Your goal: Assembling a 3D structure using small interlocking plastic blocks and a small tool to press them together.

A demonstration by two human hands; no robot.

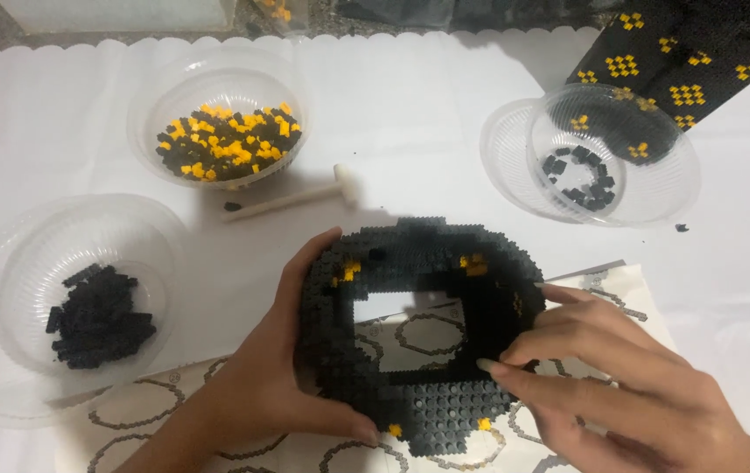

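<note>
Black brick-built ring with yellow studs (419, 337) sits centre-near over the printed sheet (607, 293), left hand (257, 385) clamped round its left rim, right hand (629, 381) fingertips pinching the right edge, closer in.

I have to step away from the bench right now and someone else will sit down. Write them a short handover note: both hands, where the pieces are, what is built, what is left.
Left hand: grips the left side of the black brick ring, thumb along its lower edge.
Right hand: fingertips press on the ring's right side.
The ring lies over the printed instruction sheet.
Parts: bowl of black bricks at left, bowl of black and yellow bricks behind it, bowl with a few dark bricks at right. Small white mallet between the bowls.
Done: closed ring with a few yellow studs.
Left: loose bricks remain in all three bowls.
</note>
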